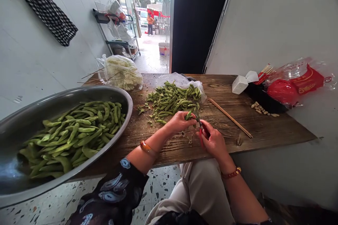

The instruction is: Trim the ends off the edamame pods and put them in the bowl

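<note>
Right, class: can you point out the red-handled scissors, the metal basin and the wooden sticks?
Red-handled scissors [201, 137]: head view, on a red handle.
Metal basin [59, 104]: head view, on its bare inner wall.
Wooden sticks [230, 117]: head view, about midway along.

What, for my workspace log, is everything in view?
table: one, brown, centre
metal bowl: one, grey, table's left
pods: many, green, in bowl and on table
cart: one, grey, by doorway
plastic bags: several, whitish, on table and cart
sticks: several, brown, on table
box: one, white, table's right
tray: one, black, beside box
packages: several, red, by tray
nuts: several, tan, beside tray
checked cloth: one, black-white, left wall
bucket: one, pale, near doorway
distant person: one, orange top, outside
scissors: one, red handles, over table
trousers: one pair, beige, below table
left hand: one, holding pod
right hand: one, holding scissors
</note>
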The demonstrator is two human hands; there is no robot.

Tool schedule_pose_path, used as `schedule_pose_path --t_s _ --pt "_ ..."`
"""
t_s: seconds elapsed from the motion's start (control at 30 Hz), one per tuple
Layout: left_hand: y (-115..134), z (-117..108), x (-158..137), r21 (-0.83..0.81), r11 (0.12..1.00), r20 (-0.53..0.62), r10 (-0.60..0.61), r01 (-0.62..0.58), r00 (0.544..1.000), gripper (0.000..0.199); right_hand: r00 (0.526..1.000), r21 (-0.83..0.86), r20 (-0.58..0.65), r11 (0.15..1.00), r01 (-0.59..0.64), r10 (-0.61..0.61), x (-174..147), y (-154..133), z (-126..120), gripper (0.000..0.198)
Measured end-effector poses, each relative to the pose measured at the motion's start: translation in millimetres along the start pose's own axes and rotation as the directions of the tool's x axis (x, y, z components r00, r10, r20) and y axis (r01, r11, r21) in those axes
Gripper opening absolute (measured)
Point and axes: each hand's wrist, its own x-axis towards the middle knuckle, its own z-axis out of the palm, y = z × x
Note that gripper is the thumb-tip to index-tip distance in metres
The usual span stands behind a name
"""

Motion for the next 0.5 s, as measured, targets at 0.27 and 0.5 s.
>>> schedule_pose_path --t_s 0.27,0.5 --pt "1.2 -1.2 -1.0 0.079 0.997 0.029 0.014 -0.016 0.999 0.031 1.000 0.007 -0.004 1.000 -0.021 0.021 -2.7 3.8 1.5 0.049" --pt "-1.7 -7.0 3.2 -0.082 0.996 -0.062 0.019 -0.024 0.998 0.036 0.999 -0.027 -0.033 1.000 -0.015 0.014 -2.7 6.9 3.9 0.047"
